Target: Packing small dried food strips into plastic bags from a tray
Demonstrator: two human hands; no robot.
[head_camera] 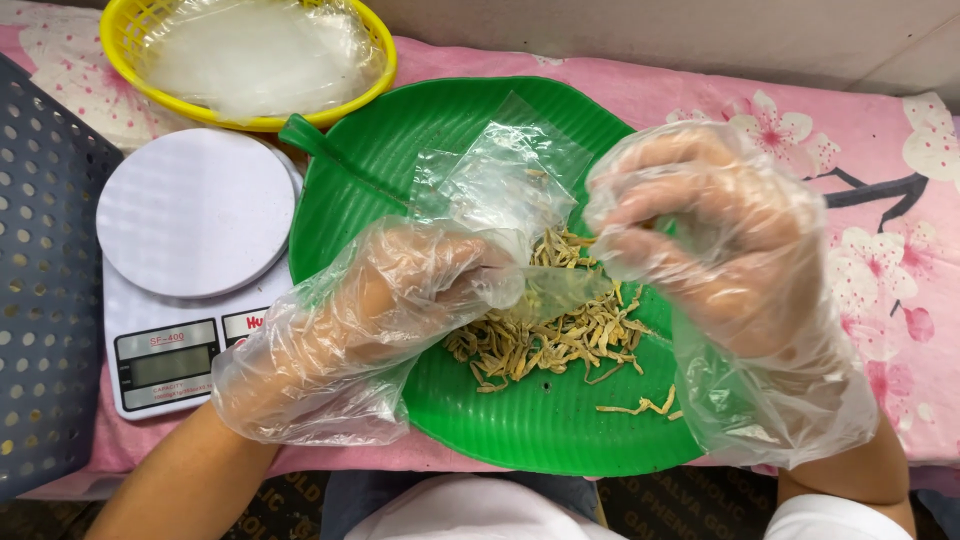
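1. Over the green tray (380, 190), both gloved hands hold one clear bag (500, 180); left hand (390, 300) pinches its edge; right hand (700, 230) has curled fingers pinching the other side
2. Yellow strips (550, 340) lie on the tray under the bag; scale (190, 270) sits left; yellow basket (250, 60) behind

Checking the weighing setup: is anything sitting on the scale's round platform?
No, the white round platform of the kitchen scale is bare; the dried strips lie on the green leaf-shaped tray.

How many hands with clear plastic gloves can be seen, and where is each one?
2. The left hand is over the left part of the green leaf-shaped tray, pinching a small clear bag. The right hand is over the tray's right part.
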